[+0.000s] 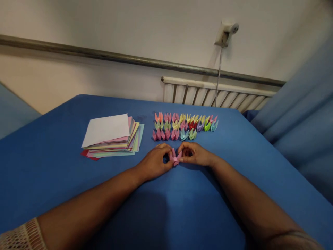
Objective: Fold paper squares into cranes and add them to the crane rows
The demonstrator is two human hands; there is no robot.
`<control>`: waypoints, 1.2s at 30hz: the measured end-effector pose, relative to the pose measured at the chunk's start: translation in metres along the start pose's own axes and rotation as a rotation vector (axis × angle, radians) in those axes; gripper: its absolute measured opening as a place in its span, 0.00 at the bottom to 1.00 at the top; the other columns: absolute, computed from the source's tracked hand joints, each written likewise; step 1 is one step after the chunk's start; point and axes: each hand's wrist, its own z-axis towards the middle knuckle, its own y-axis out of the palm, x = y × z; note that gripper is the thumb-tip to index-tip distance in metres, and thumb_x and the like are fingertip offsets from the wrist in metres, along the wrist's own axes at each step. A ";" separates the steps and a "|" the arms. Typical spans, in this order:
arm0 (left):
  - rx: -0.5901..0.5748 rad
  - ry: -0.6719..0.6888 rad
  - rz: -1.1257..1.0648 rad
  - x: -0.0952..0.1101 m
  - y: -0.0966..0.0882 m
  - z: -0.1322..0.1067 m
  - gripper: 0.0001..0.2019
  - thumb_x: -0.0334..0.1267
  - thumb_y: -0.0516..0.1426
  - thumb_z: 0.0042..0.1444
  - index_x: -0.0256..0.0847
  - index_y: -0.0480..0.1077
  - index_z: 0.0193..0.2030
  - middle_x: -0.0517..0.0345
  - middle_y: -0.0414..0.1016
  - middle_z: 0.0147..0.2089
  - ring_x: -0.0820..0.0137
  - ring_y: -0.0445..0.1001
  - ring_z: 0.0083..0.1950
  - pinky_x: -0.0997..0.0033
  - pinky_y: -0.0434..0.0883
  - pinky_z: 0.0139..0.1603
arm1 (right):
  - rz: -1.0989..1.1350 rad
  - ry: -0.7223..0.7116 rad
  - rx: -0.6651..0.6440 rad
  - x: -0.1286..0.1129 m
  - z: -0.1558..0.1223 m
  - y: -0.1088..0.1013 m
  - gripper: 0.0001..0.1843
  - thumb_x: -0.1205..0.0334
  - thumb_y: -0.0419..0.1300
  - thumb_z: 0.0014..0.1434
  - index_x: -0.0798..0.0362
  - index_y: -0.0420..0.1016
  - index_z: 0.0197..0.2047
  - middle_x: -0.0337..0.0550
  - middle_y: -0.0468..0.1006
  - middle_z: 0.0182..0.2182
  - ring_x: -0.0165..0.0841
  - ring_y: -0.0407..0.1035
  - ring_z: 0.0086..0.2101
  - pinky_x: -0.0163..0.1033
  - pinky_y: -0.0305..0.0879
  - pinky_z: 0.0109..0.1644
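A pink origami crane (175, 159) is held between my two hands, just above or on the blue surface. My left hand (157, 160) pinches its left side between thumb and fingers. On the opposite side, my right hand (194, 153) grips it with thumb and forefinger. Right behind my hands stand folded paper cranes (184, 134) in three rows, in pink, yellow, green, blue, red and purple. The front row is shorter than the two behind it.
A stack of coloured paper (111, 135) topped by a white sheet lies left of the cranes on the blue table (52, 166). Along the wall run a metal rail (130, 59) and a white radiator (208, 91). A cord hangs from the wall socket (224, 34); a blue curtain (299, 121) hangs at right.
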 end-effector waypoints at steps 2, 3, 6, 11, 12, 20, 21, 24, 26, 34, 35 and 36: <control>0.006 0.006 -0.020 -0.001 0.001 0.001 0.03 0.36 0.58 0.52 0.41 0.69 0.29 0.57 0.73 0.40 0.66 0.71 0.44 0.63 0.68 0.49 | 0.031 -0.011 -0.011 0.003 0.001 0.000 0.15 0.53 0.67 0.50 0.53 0.68 0.32 0.33 0.68 0.24 0.25 0.60 0.24 0.32 0.57 0.29; 0.011 0.010 -0.036 -0.002 0.001 0.001 0.03 0.35 0.58 0.52 0.41 0.69 0.29 0.57 0.73 0.40 0.66 0.71 0.44 0.63 0.69 0.50 | 0.036 -0.020 -0.006 0.004 0.002 0.001 0.15 0.53 0.66 0.50 0.54 0.68 0.31 0.33 0.68 0.24 0.25 0.60 0.24 0.32 0.57 0.30; 0.048 0.000 -0.097 -0.005 0.003 0.002 0.02 0.33 0.58 0.50 0.41 0.69 0.31 0.56 0.73 0.44 0.67 0.72 0.47 0.63 0.69 0.51 | 0.015 -0.060 0.047 0.004 0.004 0.004 0.13 0.55 0.65 0.51 0.54 0.68 0.29 0.34 0.69 0.24 0.24 0.60 0.24 0.32 0.57 0.29; 0.273 -0.089 -0.141 -0.006 -0.002 0.002 0.07 0.32 0.56 0.51 0.40 0.66 0.38 0.52 0.71 0.50 0.66 0.72 0.48 0.60 0.70 0.50 | -0.169 -0.094 0.238 -0.001 0.005 0.008 0.09 0.61 0.62 0.52 0.53 0.65 0.26 0.31 0.64 0.19 0.23 0.55 0.21 0.30 0.52 0.25; 0.317 -0.072 -0.104 -0.004 -0.003 0.001 0.05 0.32 0.56 0.52 0.40 0.66 0.36 0.52 0.71 0.50 0.65 0.71 0.49 0.59 0.69 0.51 | -0.207 -0.090 0.281 -0.002 0.005 0.009 0.09 0.62 0.62 0.51 0.53 0.64 0.26 0.30 0.63 0.19 0.23 0.55 0.20 0.30 0.51 0.24; 0.215 0.062 0.283 0.010 -0.003 -0.007 0.11 0.42 0.59 0.53 0.39 0.65 0.26 0.50 0.68 0.46 0.59 0.67 0.50 0.56 0.67 0.50 | -0.379 -0.046 0.400 -0.008 0.008 0.028 0.10 0.64 0.61 0.52 0.52 0.63 0.24 0.30 0.63 0.17 0.23 0.55 0.19 0.30 0.51 0.24; 0.207 0.059 0.304 0.010 -0.003 -0.007 0.10 0.42 0.59 0.53 0.39 0.66 0.26 0.50 0.68 0.46 0.59 0.67 0.51 0.56 0.67 0.50 | -0.364 -0.041 0.384 -0.008 0.007 0.028 0.10 0.64 0.61 0.52 0.52 0.63 0.24 0.30 0.63 0.17 0.23 0.55 0.20 0.30 0.51 0.24; 0.180 0.081 0.323 0.008 -0.001 -0.007 0.07 0.38 0.56 0.55 0.38 0.68 0.28 0.49 0.68 0.49 0.59 0.67 0.53 0.56 0.66 0.53 | -0.189 -0.016 0.196 -0.009 0.004 0.020 0.11 0.62 0.63 0.51 0.53 0.64 0.25 0.31 0.66 0.20 0.23 0.58 0.21 0.30 0.55 0.26; 0.162 0.104 0.325 0.009 -0.001 -0.008 0.06 0.35 0.55 0.57 0.38 0.69 0.30 0.49 0.67 0.50 0.60 0.66 0.54 0.56 0.65 0.55 | -0.023 0.035 0.006 -0.007 0.001 0.008 0.13 0.59 0.66 0.49 0.53 0.64 0.26 0.31 0.67 0.21 0.23 0.59 0.22 0.30 0.56 0.26; 0.114 0.147 0.318 0.017 -0.003 -0.010 0.08 0.35 0.53 0.60 0.40 0.71 0.32 0.51 0.68 0.52 0.59 0.64 0.55 0.53 0.64 0.56 | 0.170 0.105 0.080 0.008 0.006 -0.018 0.21 0.54 0.70 0.45 0.53 0.69 0.38 0.32 0.71 0.24 0.25 0.66 0.23 0.31 0.63 0.27; 0.111 0.148 0.318 0.017 -0.003 -0.010 0.08 0.35 0.53 0.60 0.40 0.71 0.32 0.50 0.68 0.52 0.59 0.64 0.55 0.52 0.64 0.57 | 0.174 0.082 0.084 0.008 0.008 -0.016 0.21 0.55 0.70 0.46 0.53 0.70 0.40 0.32 0.71 0.25 0.24 0.65 0.23 0.31 0.62 0.26; 0.110 0.148 0.317 0.017 -0.003 -0.010 0.08 0.35 0.54 0.60 0.40 0.71 0.32 0.50 0.68 0.52 0.59 0.64 0.55 0.52 0.64 0.57 | 0.172 0.058 0.085 0.008 0.009 -0.013 0.21 0.55 0.69 0.46 0.53 0.71 0.42 0.32 0.70 0.25 0.24 0.64 0.23 0.31 0.61 0.26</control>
